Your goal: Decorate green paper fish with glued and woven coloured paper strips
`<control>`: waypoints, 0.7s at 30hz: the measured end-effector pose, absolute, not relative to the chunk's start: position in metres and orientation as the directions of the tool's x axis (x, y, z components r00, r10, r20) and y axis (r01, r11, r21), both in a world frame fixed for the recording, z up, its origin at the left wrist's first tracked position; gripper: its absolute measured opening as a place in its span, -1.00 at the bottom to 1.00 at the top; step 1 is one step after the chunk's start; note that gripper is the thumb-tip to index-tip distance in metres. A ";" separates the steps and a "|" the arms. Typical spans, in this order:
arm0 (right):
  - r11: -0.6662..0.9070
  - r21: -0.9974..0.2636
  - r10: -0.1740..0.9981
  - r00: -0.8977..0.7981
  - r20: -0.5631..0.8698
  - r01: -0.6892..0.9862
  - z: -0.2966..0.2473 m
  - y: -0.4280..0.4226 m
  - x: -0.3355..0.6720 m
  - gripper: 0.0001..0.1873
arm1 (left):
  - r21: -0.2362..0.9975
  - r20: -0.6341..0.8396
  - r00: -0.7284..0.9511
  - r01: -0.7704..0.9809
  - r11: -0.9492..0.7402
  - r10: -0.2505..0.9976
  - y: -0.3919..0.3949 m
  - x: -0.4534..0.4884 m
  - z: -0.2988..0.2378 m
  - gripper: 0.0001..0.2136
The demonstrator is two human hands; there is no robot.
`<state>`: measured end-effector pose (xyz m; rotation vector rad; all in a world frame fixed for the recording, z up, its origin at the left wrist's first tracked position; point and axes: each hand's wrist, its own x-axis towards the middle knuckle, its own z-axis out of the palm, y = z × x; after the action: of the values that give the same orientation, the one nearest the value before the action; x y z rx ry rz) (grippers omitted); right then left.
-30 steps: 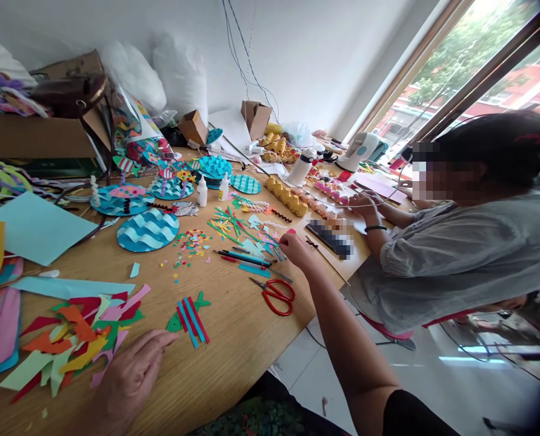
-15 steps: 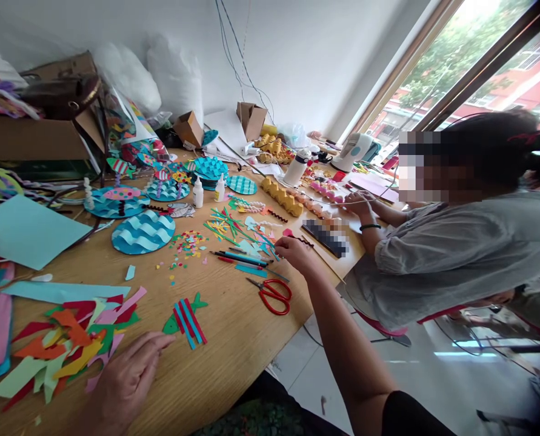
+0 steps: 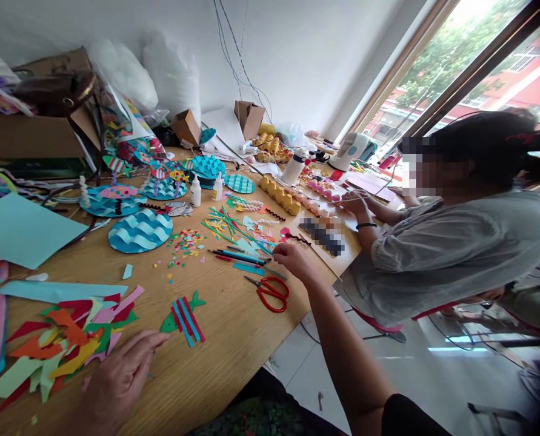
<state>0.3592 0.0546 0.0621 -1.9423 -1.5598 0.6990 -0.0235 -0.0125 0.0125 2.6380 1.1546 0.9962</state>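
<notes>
My left hand rests low over the table at the left, thumb and fingers pressed together, with nothing visible in them. Its fingertips are close to a green paper fish, which has red and blue paper strips lying across its body. My right hand reaches forward with fingers bent and closed; whatever the tips hold, if anything, is hidden. It is beside the ends of several pencils and a pile of thin paper strips. Red-handled scissors lie nearer to me.
Coloured paper scraps spread at the left. Round blue wave bases, glue bottles and paper dots stand or lie farther back. A yellow egg-carton strip is beyond. At the right sits another person, hands on the table.
My right hand has drawn slightly back toward me, showing more of the pink paper piece behind it. The left hand has barely moved. The whole view has shifted a little.
</notes>
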 end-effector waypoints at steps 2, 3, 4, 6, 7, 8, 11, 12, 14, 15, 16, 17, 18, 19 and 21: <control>-0.161 -0.719 0.980 0.195 -0.036 0.676 0.067 0.051 0.356 -0.93 | 0.392 0.511 0.451 0.636 -0.665 0.732 -0.014 -0.021 0.015 -0.79; -0.149 -0.740 0.982 0.189 -0.031 0.656 0.070 0.048 0.354 -0.93 | 0.435 0.499 0.421 0.634 -0.639 0.757 -0.015 -0.019 0.018 -0.79; -0.135 -0.777 0.984 0.174 -0.033 0.615 0.073 0.045 0.351 -0.93 | 0.483 0.482 0.393 0.626 -0.612 0.783 -0.016 -0.018 0.021 -0.80; -0.103 -0.898 0.992 0.107 -0.063 0.428 0.079 0.039 0.342 -0.89 | 0.595 0.433 0.347 0.583 -0.553 0.832 -0.017 -0.014 0.030 -0.82; -0.098 -0.955 0.995 0.058 -0.085 0.278 0.082 0.035 0.335 -0.86 | 0.659 0.389 0.334 0.551 -0.512 0.859 -0.017 -0.011 0.036 -0.83; -0.105 -0.985 0.994 0.008 -0.105 0.135 0.084 0.032 0.328 -0.83 | 0.723 0.336 0.330 0.510 -0.466 0.882 -0.016 -0.009 0.042 -0.83; -0.178 -0.971 0.983 -0.077 -0.167 -0.163 0.087 0.022 0.300 -0.78 | 0.880 0.110 0.400 0.386 -0.276 0.910 -0.009 0.006 0.060 -0.80; -0.190 -0.958 0.979 -0.107 -0.170 -0.216 0.087 0.020 0.289 -0.78 | 0.907 0.037 0.422 0.366 -0.208 0.906 -0.006 0.013 0.065 -0.79; -0.190 -0.942 0.976 -0.155 -0.151 -0.277 0.086 0.015 0.269 -0.78 | 0.950 -0.053 0.441 0.300 -0.091 0.896 0.002 0.031 0.072 -0.73; -0.191 -0.940 0.975 -0.168 -0.148 -0.282 0.085 0.013 0.259 -0.79 | 0.966 -0.053 0.439 0.249 -0.065 0.897 0.007 0.040 0.075 -0.71; -0.186 -0.943 0.975 -0.170 -0.143 -0.276 0.084 0.011 0.250 -0.79 | 0.978 -0.041 0.447 0.201 -0.056 0.894 0.012 0.049 0.077 -0.70; -0.175 -0.949 0.977 -0.166 -0.134 -0.264 0.083 0.010 0.242 -0.79 | 0.985 -0.021 0.463 0.160 -0.060 0.886 0.016 0.057 0.078 -0.71; -0.166 -0.954 0.979 -0.161 -0.129 -0.249 0.082 0.008 0.235 -0.79 | 0.989 -0.002 0.469 0.131 -0.068 0.883 0.020 0.064 0.078 -0.76; -0.158 -0.959 0.980 -0.158 -0.123 -0.234 0.082 0.006 0.229 -0.79 | 0.990 0.008 0.454 0.125 -0.073 0.891 0.023 0.069 0.078 -0.79; -0.155 -0.967 0.978 -0.169 -0.122 -0.204 0.081 0.003 0.222 -0.78 | 0.985 0.013 0.397 0.154 -0.081 0.918 0.026 0.076 0.078 -0.81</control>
<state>0.2217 0.0026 0.0808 -1.0665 -1.0856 1.5222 0.0760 0.0259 0.0782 1.5308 0.9940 0.8512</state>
